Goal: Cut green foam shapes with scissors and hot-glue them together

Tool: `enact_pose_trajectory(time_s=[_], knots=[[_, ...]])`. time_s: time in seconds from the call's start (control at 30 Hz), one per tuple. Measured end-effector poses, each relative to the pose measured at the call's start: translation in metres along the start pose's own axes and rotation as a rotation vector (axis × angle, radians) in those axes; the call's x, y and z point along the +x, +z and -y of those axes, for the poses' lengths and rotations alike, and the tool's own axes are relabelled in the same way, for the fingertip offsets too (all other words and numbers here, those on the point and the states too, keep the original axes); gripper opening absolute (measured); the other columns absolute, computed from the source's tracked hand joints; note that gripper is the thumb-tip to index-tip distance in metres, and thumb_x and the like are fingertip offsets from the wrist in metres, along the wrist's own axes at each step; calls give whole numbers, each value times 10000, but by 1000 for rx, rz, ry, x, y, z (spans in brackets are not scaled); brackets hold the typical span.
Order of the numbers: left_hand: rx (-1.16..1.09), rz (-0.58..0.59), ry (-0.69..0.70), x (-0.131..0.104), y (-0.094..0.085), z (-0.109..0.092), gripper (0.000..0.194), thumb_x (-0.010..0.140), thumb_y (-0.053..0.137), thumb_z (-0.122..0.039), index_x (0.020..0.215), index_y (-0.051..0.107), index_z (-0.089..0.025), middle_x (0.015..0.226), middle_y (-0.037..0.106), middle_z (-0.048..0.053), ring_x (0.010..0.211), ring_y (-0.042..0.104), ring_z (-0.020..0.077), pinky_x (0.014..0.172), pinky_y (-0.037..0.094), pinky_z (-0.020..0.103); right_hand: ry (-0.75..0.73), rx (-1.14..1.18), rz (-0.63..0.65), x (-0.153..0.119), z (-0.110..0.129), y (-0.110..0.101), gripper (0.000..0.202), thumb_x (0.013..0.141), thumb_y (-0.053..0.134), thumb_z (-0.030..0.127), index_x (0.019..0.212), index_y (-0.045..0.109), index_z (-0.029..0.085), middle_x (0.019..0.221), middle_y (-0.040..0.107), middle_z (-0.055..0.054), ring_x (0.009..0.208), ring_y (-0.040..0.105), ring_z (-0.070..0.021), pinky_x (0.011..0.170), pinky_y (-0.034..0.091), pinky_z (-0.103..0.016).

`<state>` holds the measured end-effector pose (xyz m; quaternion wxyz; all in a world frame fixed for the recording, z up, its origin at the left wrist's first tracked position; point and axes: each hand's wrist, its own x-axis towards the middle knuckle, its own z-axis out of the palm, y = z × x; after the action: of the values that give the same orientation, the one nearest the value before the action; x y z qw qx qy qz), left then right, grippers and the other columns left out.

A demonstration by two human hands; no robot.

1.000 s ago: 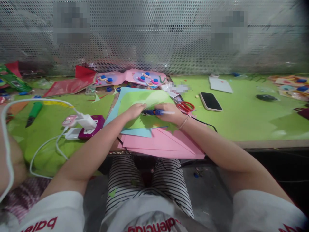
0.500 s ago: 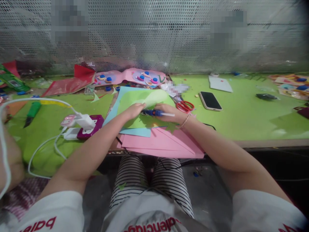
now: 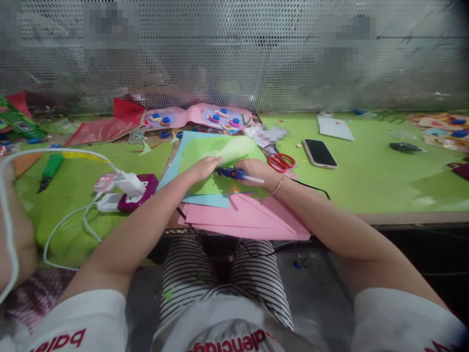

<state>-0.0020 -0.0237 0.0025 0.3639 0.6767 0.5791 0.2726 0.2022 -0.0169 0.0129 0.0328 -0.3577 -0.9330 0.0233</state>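
Note:
My right hand is closed around a blue hot glue gun, and a pale glue stick sticks out of its back end. The gun's tip points left, close to my left hand. That hand has its fingers pressed together at the edge of a curled light green paper. Its fingertips are partly hidden. Beneath both hands lies a green sheet, on top of a light blue sheet and pink sheets.
Red-handled scissors lie just beyond my right hand, with a phone farther right. Left stand a purple power socket with white chargers and cables, and a green utility knife. Pink decorated pieces lie at the back. Another person's arm shows at far left.
The glue gun has tilted slightly, its glue stick end now lower. My left hand stays almost where it was on the light green paper.

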Motion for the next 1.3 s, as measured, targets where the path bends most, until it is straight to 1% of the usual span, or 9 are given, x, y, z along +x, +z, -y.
enact_pose_trajectory(time_s=[0.1,0.3,0.5,0.7,0.83,0.93,1.1,1.2,1.3], knots=[[61,12,-6,-1,0,-1,479,853,369,-507,885,658,-127,1085,675,150,1048,580,316,981,381,435,10,-30,5,-1,3,-2,156,767,527,242,841,625,145,826,659,-87,697,544,-153,597,327,-254],[55,6,-28,0,1,0,486,838,395,-530,935,671,-141,1142,668,146,1095,574,323,1009,374,434,11,0,83,-2,4,-4,193,778,487,221,846,643,130,741,658,-81,581,492,-130,542,310,-252],[75,18,-10,0,1,1,523,845,369,-537,996,656,-126,1239,626,162,1133,558,312,1031,361,417,43,-48,60,0,4,0,193,773,511,240,833,658,131,728,659,-76,579,508,-130,524,282,-248],[80,12,0,-1,0,0,527,831,365,-559,912,647,-122,1113,671,157,1059,573,320,980,387,437,1,-104,25,-1,7,-1,190,785,522,258,839,664,145,793,679,-90,660,555,-166,565,284,-272],[49,12,0,1,1,1,497,821,386,-563,855,635,-134,1026,686,128,1002,578,301,966,395,436,8,-106,30,-1,9,-3,177,775,528,253,827,660,145,793,676,-90,659,551,-169,563,271,-277],[27,7,-13,3,1,3,479,817,407,-565,851,633,-144,1028,687,126,1000,578,299,970,392,431,20,-98,21,-1,9,-3,157,771,521,236,813,645,151,778,665,-80,643,535,-155,560,264,-272],[39,17,-9,2,-1,3,518,841,361,-574,876,635,-136,1069,674,139,1027,581,308,977,386,419,17,-104,9,-2,10,-4,143,761,528,237,809,632,152,776,658,-72,640,524,-152,565,271,-272],[46,8,-21,1,-1,1,528,841,360,-572,877,644,-129,1047,682,139,1020,584,315,972,391,426,17,-105,9,-2,11,-5,147,759,527,225,818,635,144,790,664,-82,656,535,-156,577,287,-275],[26,-9,-28,0,-1,1,506,834,389,-561,898,657,-137,1089,680,137,1063,572,318,990,385,423,28,-103,10,-1,10,-4,147,759,529,223,817,636,141,792,669,-92,667,554,-164,579,294,-275]])
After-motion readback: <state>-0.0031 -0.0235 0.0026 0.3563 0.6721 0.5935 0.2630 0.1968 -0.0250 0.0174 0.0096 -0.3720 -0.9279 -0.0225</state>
